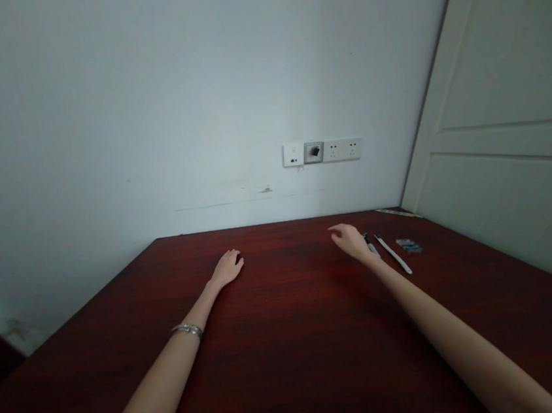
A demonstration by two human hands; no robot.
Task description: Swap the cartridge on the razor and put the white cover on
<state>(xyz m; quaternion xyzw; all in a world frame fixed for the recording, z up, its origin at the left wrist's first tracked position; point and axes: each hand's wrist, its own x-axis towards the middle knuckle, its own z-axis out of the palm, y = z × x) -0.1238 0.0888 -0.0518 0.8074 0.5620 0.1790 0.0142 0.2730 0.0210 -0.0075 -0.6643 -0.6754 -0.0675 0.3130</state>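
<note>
Red tabletop (290, 343), left grip (227, 269) resting, loosely spread

- Mounting: the camera sat on the person's head, above the surface (283, 370).
- Direction: it faced forward and down, toward the wall (187, 111).
- Range: the forearms (159, 380) lay near the lens, the hands (227, 269) farther off.
- Framing: the wall dominated the upper half.

A dark red wood-grain table (284, 376) stands with its far edge against a pale, scuffed wall (172, 112), lit brightest above the table's middle. Above the table's far edge, a white double power socket (342, 150), a grey-framed plate (307, 154) and a white outlet plate (293, 152) sit in a row; beside the table's right edge rises a pale panelled door (504, 77).
</note>
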